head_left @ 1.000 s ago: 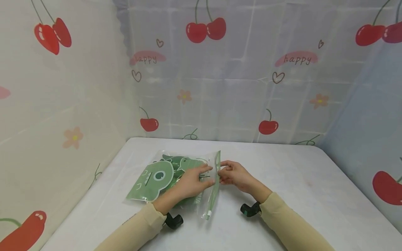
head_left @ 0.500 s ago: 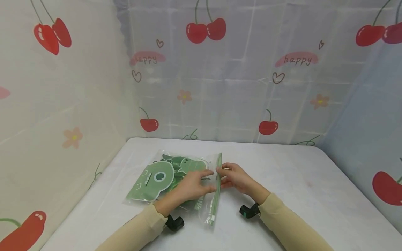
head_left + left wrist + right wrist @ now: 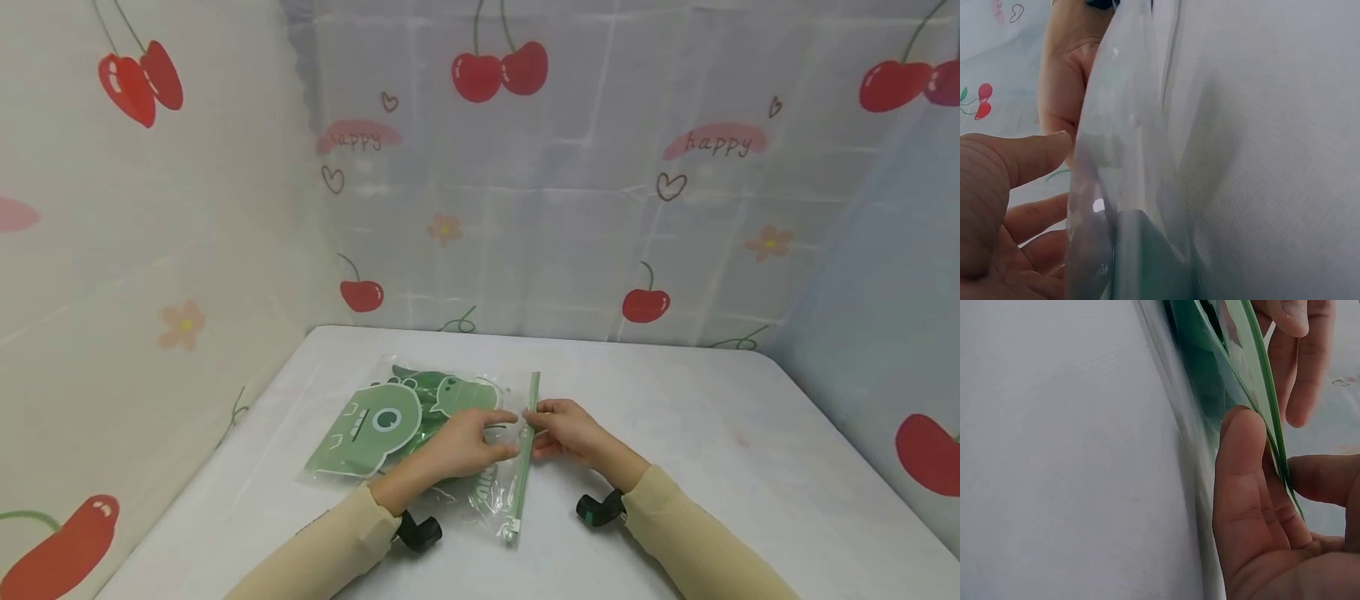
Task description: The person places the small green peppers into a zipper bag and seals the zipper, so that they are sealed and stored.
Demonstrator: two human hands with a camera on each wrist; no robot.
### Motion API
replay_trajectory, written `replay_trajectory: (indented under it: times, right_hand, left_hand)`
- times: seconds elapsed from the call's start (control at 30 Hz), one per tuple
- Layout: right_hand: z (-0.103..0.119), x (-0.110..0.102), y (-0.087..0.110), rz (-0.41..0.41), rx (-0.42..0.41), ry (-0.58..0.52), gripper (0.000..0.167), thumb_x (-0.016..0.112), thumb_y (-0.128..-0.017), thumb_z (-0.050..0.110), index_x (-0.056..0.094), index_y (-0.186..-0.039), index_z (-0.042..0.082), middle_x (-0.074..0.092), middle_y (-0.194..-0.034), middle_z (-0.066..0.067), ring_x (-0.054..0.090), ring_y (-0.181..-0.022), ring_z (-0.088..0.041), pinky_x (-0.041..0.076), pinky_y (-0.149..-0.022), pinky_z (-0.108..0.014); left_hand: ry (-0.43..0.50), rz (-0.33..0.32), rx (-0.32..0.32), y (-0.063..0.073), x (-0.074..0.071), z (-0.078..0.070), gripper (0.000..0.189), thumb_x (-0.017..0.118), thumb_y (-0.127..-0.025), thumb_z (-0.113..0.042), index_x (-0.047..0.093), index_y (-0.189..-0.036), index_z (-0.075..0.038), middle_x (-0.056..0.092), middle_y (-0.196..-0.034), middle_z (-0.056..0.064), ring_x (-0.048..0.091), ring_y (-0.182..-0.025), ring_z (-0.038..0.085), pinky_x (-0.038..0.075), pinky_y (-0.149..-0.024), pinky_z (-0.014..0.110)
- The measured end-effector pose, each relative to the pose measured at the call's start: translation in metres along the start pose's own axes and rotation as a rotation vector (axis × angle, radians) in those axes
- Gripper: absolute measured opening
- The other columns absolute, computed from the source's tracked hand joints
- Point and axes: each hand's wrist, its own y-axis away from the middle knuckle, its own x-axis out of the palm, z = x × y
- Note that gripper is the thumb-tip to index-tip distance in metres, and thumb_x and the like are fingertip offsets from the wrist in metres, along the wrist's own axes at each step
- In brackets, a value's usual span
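Observation:
A clear slider zip bag (image 3: 367,425) with a green one-eyed cartoon print lies on the table, its mouth toward the right. Green contents show through the plastic, but their kind is unclear. Along the mouth runs a green zip strip (image 3: 523,475), with a pale slider (image 3: 513,525) at its near end. My right hand (image 3: 568,432) pinches this strip between thumb and fingers. In the right wrist view, the two green edges (image 3: 1269,375) of the mouth stand apart above the pinch. My left hand (image 3: 468,443) is over the printed side, fingers loosely extended toward the strip, holding nothing.
A white cloth covers the table (image 3: 675,417). Cherry-printed curtains (image 3: 555,208) enclose its back and sides. Black wrist cameras (image 3: 420,532) sit below both sleeves, close over the tabletop.
The zip strip has shifted slightly right and nearer the body, and the right hand now pinches it. The left fingers have drawn down a little. The head view has turned slightly.

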Motion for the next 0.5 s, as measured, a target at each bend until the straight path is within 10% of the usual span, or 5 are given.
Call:
replay_trajectory:
  times: [0.27,0.5]
  right_hand:
    - [-0.002,0.001,0.012,0.172,0.020,0.003,0.040,0.056,-0.107,0.021,0.055,-0.130,-0.011,0.070,-0.090,-0.007,0.069,-0.064,-0.011,0.060,-0.063,-0.025]
    - [-0.003,0.002,0.020,0.238,0.054,-0.022,0.037,0.056,-0.107,0.020,0.055,-0.129,-0.010,0.072,-0.091,-0.009,0.072,-0.067,-0.012,0.061,-0.065,-0.026]
  left_hand:
    - [0.047,-0.025,0.025,0.005,-0.002,0.000,0.057,0.074,-0.095,-0.034,0.060,-0.146,-0.012,0.064,-0.144,0.003,0.066,-0.078,0.007,0.055,-0.080,0.031]
    - [0.290,-0.021,-0.013,0.014,-0.004,0.005,0.050,0.072,-0.097,-0.024,0.062,-0.142,-0.007,0.066,-0.140,0.014,0.070,-0.070,0.008,0.055,-0.065,0.022]
